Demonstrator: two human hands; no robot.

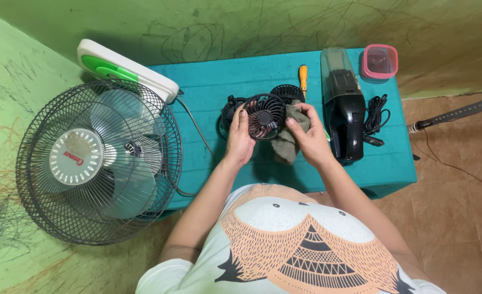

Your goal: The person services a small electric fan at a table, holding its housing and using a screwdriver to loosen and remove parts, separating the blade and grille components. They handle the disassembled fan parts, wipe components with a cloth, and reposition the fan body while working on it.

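My left hand [239, 139] grips the left rim of a small round black fan grille [264, 116], held up above the teal table [219, 81]. My right hand [310, 137] holds the grille's right side together with a grey-green cloth [285, 147] that hangs down below it. Behind the grille, other black fan parts [287, 92] lie on the table, partly hidden.
A black handheld vacuum [343, 106] with a coiled cord [376, 115] lies to the right. A yellow-handled screwdriver [303, 76] and a pink-lidded box [380, 61] sit at the back. A large standing fan [96, 163] with a white-green base [126, 71] fills the left.
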